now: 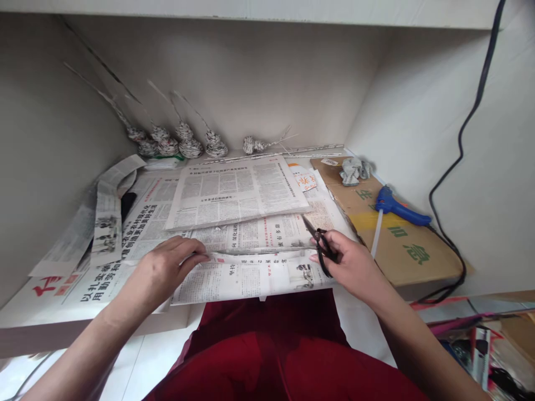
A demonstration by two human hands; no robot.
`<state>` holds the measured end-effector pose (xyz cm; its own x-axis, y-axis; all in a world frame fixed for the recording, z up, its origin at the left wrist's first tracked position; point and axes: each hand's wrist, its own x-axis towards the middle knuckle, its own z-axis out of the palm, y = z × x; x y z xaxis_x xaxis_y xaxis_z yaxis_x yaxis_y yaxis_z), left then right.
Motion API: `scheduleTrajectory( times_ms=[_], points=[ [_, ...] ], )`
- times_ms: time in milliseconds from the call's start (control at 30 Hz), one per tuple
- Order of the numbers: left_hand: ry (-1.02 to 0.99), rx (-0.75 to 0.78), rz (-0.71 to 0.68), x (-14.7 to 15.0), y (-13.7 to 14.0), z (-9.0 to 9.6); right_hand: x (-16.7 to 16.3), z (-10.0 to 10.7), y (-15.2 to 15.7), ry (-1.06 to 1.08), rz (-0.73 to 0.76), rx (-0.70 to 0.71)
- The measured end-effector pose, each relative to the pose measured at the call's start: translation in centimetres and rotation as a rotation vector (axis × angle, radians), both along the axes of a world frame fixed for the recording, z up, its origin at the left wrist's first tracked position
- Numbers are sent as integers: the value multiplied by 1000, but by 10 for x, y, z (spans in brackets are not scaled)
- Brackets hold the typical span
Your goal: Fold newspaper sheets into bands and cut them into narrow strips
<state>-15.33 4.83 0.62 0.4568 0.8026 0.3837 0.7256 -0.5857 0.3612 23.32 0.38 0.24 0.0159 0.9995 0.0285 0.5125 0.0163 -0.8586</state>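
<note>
1. Loose newspaper strips (107,214), long and flat-bodied, overlap at the far left, one bending over at its top.
2. Four gourd-shaped forms (191,147), coiled from twisted paper with a ridged, knobbly texture, stand along the back; thin stalks rise from their tops.
3. The left hand (169,267) pinches the left end of the folded newspaper (246,260) between thumb and fingertips.
4. That thin, printed sheet lies between both hands at the near edge – its upper margin turned into a narrow, straight band.
5. Behind it, flat rectangular newspaper sheets (236,192) lie stacked.
6. The right hand (349,259) grips dark scissors (321,245), fingers curled around the looped handles, fingertips near the band's right end.
7. A smooth blue plastic glue gun (399,209) rests on brown cardboard (376,245), below a crumpled grey wad (354,170).
</note>
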Motion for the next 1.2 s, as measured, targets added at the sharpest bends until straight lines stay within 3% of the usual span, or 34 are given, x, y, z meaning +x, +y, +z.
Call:
scheduleTrajectory(
  times_ms=[133, 233, 400, 467, 500, 567, 667, 700, 800, 867, 933, 1033, 1200],
  points=[
    [26, 22, 7, -3, 6, 7, -4, 7, 4, 41, 28, -31],
    [51, 106, 50, -1, 16, 23, -9, 10, 4, 169, 7, -98],
    [-29, 561, 283, 16, 33, 68, -28, 12, 1, 525, -53, -291],
    [-176, 637, 321, 27, 34, 79, -39, 12, 2, 670, -106, -329],
    [-285, 591, 320, 33, 32, 80, -44, 11, 3, 738, -132, -340],
    [-557, 307, 310, 47, 25, 72, -53, 10, 4, 857, -162, -362],
    [-648, -520, 180, 64, 11, 42, -64, 8, 5, 988, -170, -410],
    [-671, -715, 105, 69, 6, 31, -67, 7, 4, 1022, -166, -429],
    [-761, -893, 57, 82, -3, 5, -75, 7, 1, 1100, -140, -489],
    [-1037, -1085, 27, 90, -4, -3, -81, 7, -2, 1135, -110, -526],
    [-1329, -1180, -14, 98, -3, -5, -87, 6, -5, 1158, -77, -558],
    [-1538, -1184, -71, 109, 1, -7, -95, 4, -9, 1161, -35, -588],
    [-1549, -1113, -28, 122, 4, -7, -95, 4, -16, 1075, 81, -585]
  ],
)
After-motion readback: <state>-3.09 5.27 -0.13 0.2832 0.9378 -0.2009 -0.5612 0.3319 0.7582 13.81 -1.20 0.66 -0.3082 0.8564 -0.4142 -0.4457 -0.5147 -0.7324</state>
